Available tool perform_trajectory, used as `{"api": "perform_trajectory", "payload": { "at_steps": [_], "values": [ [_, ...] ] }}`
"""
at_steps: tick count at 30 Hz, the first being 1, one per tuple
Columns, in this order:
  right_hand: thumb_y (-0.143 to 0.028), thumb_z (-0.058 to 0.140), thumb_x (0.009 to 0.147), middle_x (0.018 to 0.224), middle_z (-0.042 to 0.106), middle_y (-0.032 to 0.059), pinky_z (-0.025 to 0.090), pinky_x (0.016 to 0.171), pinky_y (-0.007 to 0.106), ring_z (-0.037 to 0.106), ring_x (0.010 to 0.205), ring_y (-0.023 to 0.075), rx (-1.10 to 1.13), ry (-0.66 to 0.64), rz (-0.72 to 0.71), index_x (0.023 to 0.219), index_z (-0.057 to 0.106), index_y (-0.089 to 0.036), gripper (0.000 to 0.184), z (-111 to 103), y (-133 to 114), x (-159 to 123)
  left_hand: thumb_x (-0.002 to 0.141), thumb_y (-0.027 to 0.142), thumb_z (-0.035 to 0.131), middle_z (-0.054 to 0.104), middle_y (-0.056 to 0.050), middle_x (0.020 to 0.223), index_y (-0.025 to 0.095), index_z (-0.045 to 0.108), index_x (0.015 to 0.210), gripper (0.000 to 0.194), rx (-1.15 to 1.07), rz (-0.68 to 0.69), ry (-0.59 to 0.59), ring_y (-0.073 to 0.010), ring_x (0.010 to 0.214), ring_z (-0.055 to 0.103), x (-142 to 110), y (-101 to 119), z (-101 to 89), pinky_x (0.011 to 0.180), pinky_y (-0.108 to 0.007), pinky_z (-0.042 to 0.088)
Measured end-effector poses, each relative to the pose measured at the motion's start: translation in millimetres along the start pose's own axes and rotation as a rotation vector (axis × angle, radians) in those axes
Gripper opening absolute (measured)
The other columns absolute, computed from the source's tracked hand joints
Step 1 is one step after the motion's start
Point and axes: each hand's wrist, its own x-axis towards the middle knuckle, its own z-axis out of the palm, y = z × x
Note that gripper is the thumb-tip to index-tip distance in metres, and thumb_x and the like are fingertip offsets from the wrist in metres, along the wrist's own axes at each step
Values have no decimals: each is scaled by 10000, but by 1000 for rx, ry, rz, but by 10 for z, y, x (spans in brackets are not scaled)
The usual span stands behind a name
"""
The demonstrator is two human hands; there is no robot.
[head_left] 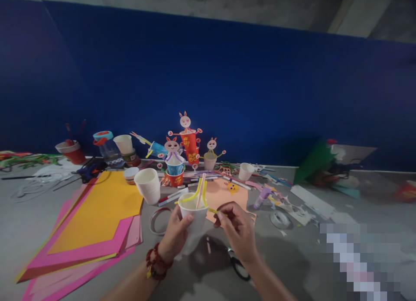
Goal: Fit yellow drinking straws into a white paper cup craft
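My left hand [175,234] is wrapped round a white paper cup [194,214], held above the grey table [308,257]. A yellow pipe cleaner [199,195] and a pale straw stick out of the cup. My right hand [238,231] pinches the end of the yellow pipe cleaner where it comes out of the cup's right side. A red bead bracelet [156,262] circles my left wrist. Black-handled scissors [235,262] lie on the table under my right hand.
Sheets of yellow and pink paper [94,223] lie at left, beside a stack of white cups [147,186]. Finished cup rabbit figures [186,151] stand at the back before a blue wall. Markers, a glue stick [261,199], tape rolls [279,218] and paper scraps litter the right.
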Motion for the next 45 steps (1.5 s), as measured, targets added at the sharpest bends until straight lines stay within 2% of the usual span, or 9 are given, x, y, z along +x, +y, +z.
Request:
{"api": "perform_trajectory", "payload": {
  "at_steps": [8, 12, 15, 19, 28, 33, 38, 43, 45],
  "values": [
    [-475, 660, 871, 750, 666, 27, 565, 598, 282, 669, 635, 168, 251, 83, 56, 843, 607, -199, 283, 153, -126, 37, 618, 528, 852, 765, -139, 1034, 160, 650, 1202, 719, -19, -32, -85, -335, 1009, 699, -13, -36, 21, 891, -425, 559],
    [-453, 786, 754, 765, 672, 17, 574, 613, 278, 657, 645, 161, 331, 88, 116, 873, 620, -205, 321, 230, -133, 79, 623, 506, 855, 767, -131, 1010, 156, 654, 1201, 705, -31, -31, -63, -322, 959, 710, -16, -35, 31, 863, -414, 566],
    [-436, 805, 726, 768, 686, 22, 558, 605, 272, 637, 634, 153, 380, 61, 156, 869, 651, -202, 315, 264, -72, 99, 614, 517, 858, 769, -129, 981, 153, 660, 1195, 714, -30, -32, -69, -320, 923, 714, -18, -16, 48, 826, -405, 574],
    [-388, 777, 775, 747, 677, 13, 536, 613, 254, 632, 655, 148, 402, 66, 140, 870, 674, -200, 234, 271, -23, 95, 615, 530, 851, 770, -127, 968, 144, 662, 1198, 724, -23, -11, -74, -314, 915, 713, -18, 6, 73, 803, -380, 575],
    [-329, 657, 911, 814, 648, 20, 563, 637, 259, 666, 688, 150, 241, 1, -37, 906, 640, -202, 128, 203, -71, 54, 636, 532, 835, 768, -140, 992, 142, 650, 1213, 720, -43, -28, -98, -318, 928, 714, -43, 31, 81, 840, -395, 567],
    [-346, 664, 901, 778, 656, 17, 558, 628, 251, 659, 671, 147, 257, -22, 1, 892, 637, -198, 151, 194, -60, 89, 634, 525, 841, 766, -139, 969, 131, 679, 1147, 666, -26, -14, -111, -314, 911, 713, -24, -7, 65, 833, -398, 567],
    [-383, 754, 809, 729, 643, 1, 536, 587, 229, 618, 631, 131, 302, 8, 80, 846, 621, -188, 239, 220, -47, 128, 663, 526, 826, 767, -138, 963, 121, 717, 1047, 569, 50, -1, -115, -285, 860, 707, 9, -136, -27, 788, -361, 556],
    [-357, 702, 857, 734, 623, -10, 526, 590, 215, 606, 632, 117, 322, -2, 49, 984, 651, -197, 210, 202, -25, 150, 631, 485, 864, 754, -133, 1082, 145, 724, 1065, 568, 45, -11, -139, -313, 1020, 673, 11, -176, -63, 902, -363, 511],
    [-352, 687, 862, 774, 638, 3, 535, 598, 222, 614, 647, 122, 299, -16, 36, 1047, 668, -201, 239, 163, -26, 166, 630, 566, 836, 737, -138, 1142, 163, 704, 1128, 654, -34, -66, -198, -344, 1104, 642, 24, -113, -43, 948, -402, 494]
  ]
}}
